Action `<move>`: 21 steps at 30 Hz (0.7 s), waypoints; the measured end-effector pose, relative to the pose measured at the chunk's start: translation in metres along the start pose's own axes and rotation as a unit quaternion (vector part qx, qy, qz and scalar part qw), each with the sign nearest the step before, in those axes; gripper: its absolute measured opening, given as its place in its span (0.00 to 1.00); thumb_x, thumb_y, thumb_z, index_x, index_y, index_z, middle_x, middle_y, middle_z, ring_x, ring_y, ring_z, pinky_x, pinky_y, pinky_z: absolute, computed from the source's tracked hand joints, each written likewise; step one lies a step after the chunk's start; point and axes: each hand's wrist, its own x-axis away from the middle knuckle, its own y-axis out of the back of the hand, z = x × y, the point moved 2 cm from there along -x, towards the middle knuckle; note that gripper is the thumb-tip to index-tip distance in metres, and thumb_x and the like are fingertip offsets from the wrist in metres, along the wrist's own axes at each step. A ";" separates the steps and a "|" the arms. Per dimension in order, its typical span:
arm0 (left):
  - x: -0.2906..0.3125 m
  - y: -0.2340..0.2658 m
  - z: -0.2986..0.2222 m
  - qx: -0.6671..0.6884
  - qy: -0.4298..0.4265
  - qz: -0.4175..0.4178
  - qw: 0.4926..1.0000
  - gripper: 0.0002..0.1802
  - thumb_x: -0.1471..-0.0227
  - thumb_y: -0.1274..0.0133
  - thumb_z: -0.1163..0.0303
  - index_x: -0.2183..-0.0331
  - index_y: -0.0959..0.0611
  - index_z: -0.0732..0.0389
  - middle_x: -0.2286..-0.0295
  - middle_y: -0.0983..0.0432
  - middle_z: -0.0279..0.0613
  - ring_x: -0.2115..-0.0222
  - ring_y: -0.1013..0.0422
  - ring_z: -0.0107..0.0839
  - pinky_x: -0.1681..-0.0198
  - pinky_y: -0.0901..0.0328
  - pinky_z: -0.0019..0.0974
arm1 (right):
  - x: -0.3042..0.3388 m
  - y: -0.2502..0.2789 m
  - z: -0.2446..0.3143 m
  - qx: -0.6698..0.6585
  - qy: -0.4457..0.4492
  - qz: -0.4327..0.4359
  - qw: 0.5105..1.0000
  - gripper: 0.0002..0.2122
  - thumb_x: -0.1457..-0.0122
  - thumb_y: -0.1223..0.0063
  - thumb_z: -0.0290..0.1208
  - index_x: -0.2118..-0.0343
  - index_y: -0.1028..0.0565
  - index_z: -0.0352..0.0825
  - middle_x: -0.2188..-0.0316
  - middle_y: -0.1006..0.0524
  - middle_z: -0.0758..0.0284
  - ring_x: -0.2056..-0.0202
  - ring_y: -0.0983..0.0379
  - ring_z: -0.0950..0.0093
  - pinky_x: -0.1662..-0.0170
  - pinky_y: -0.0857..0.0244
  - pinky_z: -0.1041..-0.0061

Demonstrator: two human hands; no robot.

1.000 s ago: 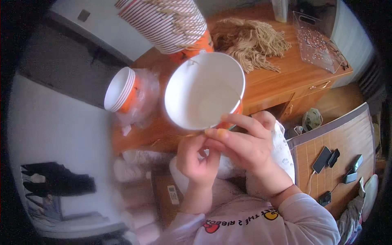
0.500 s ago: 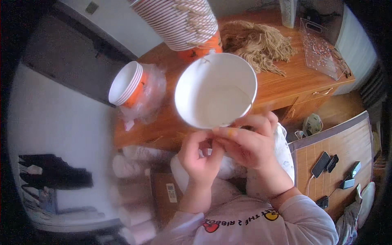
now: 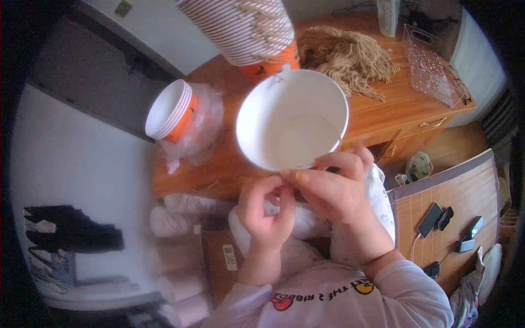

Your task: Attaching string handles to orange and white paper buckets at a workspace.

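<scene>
Just beyond left hand [image 3: 268,210], touching right hand [image 3: 338,190]: white-lined bucket [image 3: 290,120].

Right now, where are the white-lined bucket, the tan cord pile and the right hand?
White-lined bucket [image 3: 268,117], head view: its inner wall.
Tan cord pile [image 3: 353,59], head view: the middle of its strands.
Right hand [image 3: 338,192], head view: the middle of the hand.

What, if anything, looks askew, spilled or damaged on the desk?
Nothing on the desk looks spilled or damaged. The yarn heap is untidy, with loose ends straggling; the cup stack looks tilted, though fisheye bending may explain that.
</scene>
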 end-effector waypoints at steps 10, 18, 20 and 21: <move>0.005 -0.005 0.004 0.198 0.171 0.017 0.965 0.08 0.47 0.46 0.80 0.63 0.24 0.67 0.69 0.23 0.40 0.71 0.28 0.21 0.75 0.33 0.23 | 0.013 0.006 -0.016 -0.113 -0.043 -0.106 0.987 0.15 0.65 0.42 0.24 0.69 0.24 0.44 0.66 0.21 0.79 0.66 0.31 0.76 0.59 0.48 0.71; 0.001 -0.008 0.004 0.283 0.216 0.050 0.933 0.06 0.45 0.49 0.79 0.63 0.25 0.65 0.67 0.22 0.42 0.70 0.27 0.22 0.77 0.33 0.22 | 0.011 0.003 -0.008 -0.066 -0.074 -0.062 0.993 0.13 0.65 0.41 0.24 0.71 0.24 0.43 0.68 0.21 0.78 0.68 0.32 0.76 0.59 0.47 0.72; 0.001 -0.008 0.004 0.297 0.242 0.054 0.922 0.06 0.45 0.49 0.78 0.62 0.25 0.65 0.68 0.23 0.41 0.71 0.28 0.22 0.78 0.34 0.22 | 0.011 0.001 -0.007 -0.053 -0.092 -0.061 0.992 0.15 0.63 0.37 0.25 0.69 0.25 0.43 0.68 0.21 0.79 0.69 0.32 0.77 0.60 0.47 0.73; 0.001 -0.007 0.004 0.296 0.242 0.054 0.922 0.06 0.45 0.49 0.78 0.62 0.25 0.65 0.68 0.23 0.41 0.71 0.28 0.22 0.78 0.34 0.22 | 0.010 0.002 -0.005 -0.054 -0.092 -0.062 0.992 0.15 0.63 0.37 0.25 0.69 0.25 0.43 0.68 0.21 0.79 0.69 0.32 0.77 0.60 0.47 0.73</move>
